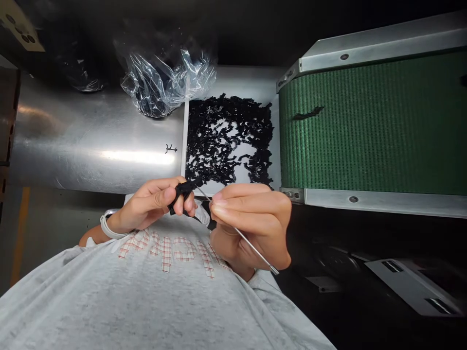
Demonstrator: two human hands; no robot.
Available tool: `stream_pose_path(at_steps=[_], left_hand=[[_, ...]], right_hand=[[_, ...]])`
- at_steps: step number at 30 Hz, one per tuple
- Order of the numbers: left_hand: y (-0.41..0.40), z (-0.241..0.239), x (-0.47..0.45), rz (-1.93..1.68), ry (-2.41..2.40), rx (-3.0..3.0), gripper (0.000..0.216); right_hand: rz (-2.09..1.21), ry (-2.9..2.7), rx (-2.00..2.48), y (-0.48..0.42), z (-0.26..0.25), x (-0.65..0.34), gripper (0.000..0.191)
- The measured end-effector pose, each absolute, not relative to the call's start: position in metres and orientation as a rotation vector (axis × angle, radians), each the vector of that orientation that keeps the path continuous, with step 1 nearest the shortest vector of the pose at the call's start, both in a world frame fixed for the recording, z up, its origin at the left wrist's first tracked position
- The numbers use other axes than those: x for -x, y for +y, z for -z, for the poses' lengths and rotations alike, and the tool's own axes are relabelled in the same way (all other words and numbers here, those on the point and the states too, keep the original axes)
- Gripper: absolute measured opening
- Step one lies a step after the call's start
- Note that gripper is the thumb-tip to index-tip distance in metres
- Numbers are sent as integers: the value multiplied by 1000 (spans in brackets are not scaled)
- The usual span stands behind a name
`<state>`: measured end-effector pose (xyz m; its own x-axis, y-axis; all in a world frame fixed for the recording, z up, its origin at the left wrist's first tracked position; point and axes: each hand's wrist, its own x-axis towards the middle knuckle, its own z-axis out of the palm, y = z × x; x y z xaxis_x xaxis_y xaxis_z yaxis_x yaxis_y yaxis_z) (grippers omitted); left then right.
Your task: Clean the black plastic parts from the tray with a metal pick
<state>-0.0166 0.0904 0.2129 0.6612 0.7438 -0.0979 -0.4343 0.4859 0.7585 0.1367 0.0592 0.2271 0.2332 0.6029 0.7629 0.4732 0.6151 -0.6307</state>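
Note:
My left hand [156,201] is closed around a small black plastic part [182,193], held in front of my shirt. Pinched between thumb and fingers of my right hand [255,218] is a thin metal rod [255,248]. One tip of the rod meets the black part, or comes very close to it; its other end sticks out below my right hand. Just beyond both hands lies a white tray [242,172] with many small black pieces [211,141] spread over it.
Right of the tray runs a green conveyor belt [372,126] between metal rails, with one black piece [308,113] on it. Clear plastic bags [156,87] holding dark contents stand on the metal table [91,131] at left. A small black piece [170,148] lies nearby.

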Motion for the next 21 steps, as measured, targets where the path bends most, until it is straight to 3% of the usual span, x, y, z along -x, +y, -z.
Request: stream_pose_path(at_steps=[10, 21], left_hand=[[90, -215, 16, -720, 435, -758, 45], [91, -214, 17, -730, 437, -740, 43]], right_hand=[[-127, -1407, 965, 63, -228, -141, 23], [-149, -1452, 982, 59, -233, -139, 14]])
